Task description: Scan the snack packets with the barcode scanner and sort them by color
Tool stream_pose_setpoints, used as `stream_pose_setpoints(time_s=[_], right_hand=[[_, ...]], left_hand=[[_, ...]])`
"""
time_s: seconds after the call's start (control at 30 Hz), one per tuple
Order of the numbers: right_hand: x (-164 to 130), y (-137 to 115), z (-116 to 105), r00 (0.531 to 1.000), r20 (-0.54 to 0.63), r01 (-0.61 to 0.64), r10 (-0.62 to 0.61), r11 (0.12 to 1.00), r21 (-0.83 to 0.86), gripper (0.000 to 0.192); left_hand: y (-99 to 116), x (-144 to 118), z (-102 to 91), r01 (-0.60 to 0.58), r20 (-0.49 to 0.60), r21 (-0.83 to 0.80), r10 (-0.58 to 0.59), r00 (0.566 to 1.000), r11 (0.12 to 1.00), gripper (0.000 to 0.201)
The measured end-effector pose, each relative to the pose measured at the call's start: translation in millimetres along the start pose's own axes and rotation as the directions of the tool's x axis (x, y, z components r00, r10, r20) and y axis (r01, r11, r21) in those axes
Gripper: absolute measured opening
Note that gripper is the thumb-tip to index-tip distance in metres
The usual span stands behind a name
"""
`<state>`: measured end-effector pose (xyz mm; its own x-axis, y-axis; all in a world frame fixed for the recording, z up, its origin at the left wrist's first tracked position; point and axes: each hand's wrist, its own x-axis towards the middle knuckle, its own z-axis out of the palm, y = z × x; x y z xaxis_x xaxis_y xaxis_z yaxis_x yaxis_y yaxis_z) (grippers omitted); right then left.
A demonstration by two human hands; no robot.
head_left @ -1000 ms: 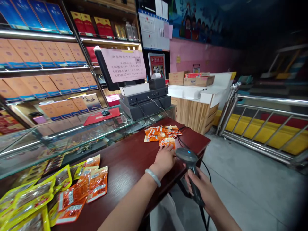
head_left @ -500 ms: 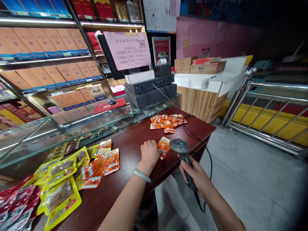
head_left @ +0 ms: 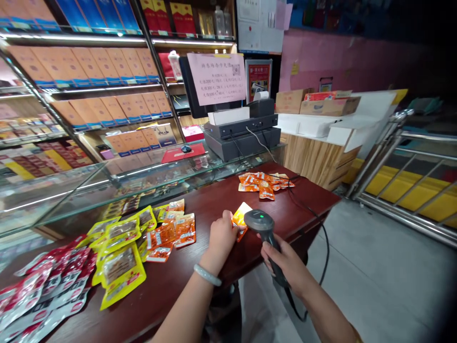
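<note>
My left hand holds a small orange snack packet tilted up just above the dark red counter. My right hand grips a black barcode scanner by its handle; the scanner's head sits right beside the packet with a green light on top. A black cable runs from the scanner over the counter's right edge. A pale bangle circles my left wrist.
A small pile of orange packets lies at the counter's far right. Orange, yellow and red packets spread over the left. Behind stand a glass display case, a cash register with a pink sign, and shelves of boxes. A metal railing is on the right.
My left hand took an orange packet from beside the far pile, drew it toward me and raised it beside the scanner head. The view swung left, showing more packets.
</note>
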<state>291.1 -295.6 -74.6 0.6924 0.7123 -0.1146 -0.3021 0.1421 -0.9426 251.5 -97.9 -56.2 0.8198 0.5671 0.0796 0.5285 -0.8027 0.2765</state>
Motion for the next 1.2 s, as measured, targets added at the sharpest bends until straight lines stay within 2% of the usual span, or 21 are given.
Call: stream_pose_setpoints(time_s=[0.1,0.2,0.33,0.43,0.53,0.63,0.7,0.73,0.83,0.9,0.93,1.03,1.1,1.2], right_hand=[[11.5,3.2,17.8,0.996,0.083,-0.034,0.033,0.999,0.012,0.043],[29.6,5.7,46.7,0.976,0.203,-0.075,0.072,0.997,0.005,0.044],[57.6,5.4,95.8,0.936,0.341,-0.086,0.092,0.996,-0.033,0.043],[77.8,5.7,125.1,0.91,0.401,-0.108,0.104,0.994,-0.014,0.042],[96.8,7.7,138.3,0.883,0.462,-0.099,0.083,0.995,0.012,0.047],[109.1,7.8,134.4,0.889,0.454,-0.069,0.049,0.997,0.028,0.049],[111.9,5.6,123.3,0.905,0.426,-0.045,0.025,0.998,0.036,0.047],[112.1,4.0,115.4,0.916,0.401,-0.035,0.017,0.999,0.037,0.046],[110.5,-2.0,85.0,0.959,0.282,-0.014,0.007,1.0,0.023,0.043],[109.0,-5.5,61.8,0.982,0.189,-0.005,0.0,1.0,0.022,0.042],[108.5,-7.1,50.3,0.988,0.153,-0.008,0.004,1.0,0.026,0.042],[107.8,-11.0,19.3,1.0,0.009,-0.021,0.021,0.999,0.038,0.046],[108.3,-13.6,3.1,0.998,-0.063,-0.011,0.014,0.999,0.043,0.049],[109.9,-17.9,-13.6,0.993,-0.119,0.004,0.005,0.997,0.072,0.048]], left_hand=[[-24.1,-5.3,-6.7,0.097,-0.059,-0.015,-0.098,0.993,0.995,0.039],[-53.0,-11.0,-15.7,0.212,-0.12,-0.028,-0.214,0.969,0.977,0.036],[-93.7,-15.1,-31.2,0.365,-0.154,-0.026,-0.364,0.918,0.931,0.033],[-124.0,-15.8,-45.7,0.474,-0.155,-0.012,-0.47,0.869,0.881,0.039],[-149.0,-14.0,-58.9,0.55,-0.21,0.041,-0.531,0.821,0.834,0.055],[-156.5,-6.5,-65.5,0.551,-0.399,0.163,-0.456,0.796,0.819,0.064],[-147.1,4.6,-63.9,0.499,-0.466,0.181,-0.374,0.802,0.847,0.066],[-138.1,12.6,-61.0,0.456,-0.459,0.175,-0.338,0.822,0.872,0.065],[-98.9,45.5,-43.4,0.266,-0.341,0.144,-0.204,0.918,0.953,0.054],[-67.2,71.3,-25.4,0.07,-0.252,0.118,-0.038,0.967,0.991,0.046],[-51.2,84.1,-15.4,-0.047,-0.209,0.104,0.068,0.975,0.993,0.045],[-8.9,118.0,14.2,-0.285,-0.099,0.058,0.289,0.952,0.957,0.052],[11.4,134.9,29.3,-0.336,-0.036,0.049,0.338,0.941,0.941,0.055],[28.3,149.0,40.5,-0.341,0.043,0.082,0.339,0.94,0.936,0.06]])
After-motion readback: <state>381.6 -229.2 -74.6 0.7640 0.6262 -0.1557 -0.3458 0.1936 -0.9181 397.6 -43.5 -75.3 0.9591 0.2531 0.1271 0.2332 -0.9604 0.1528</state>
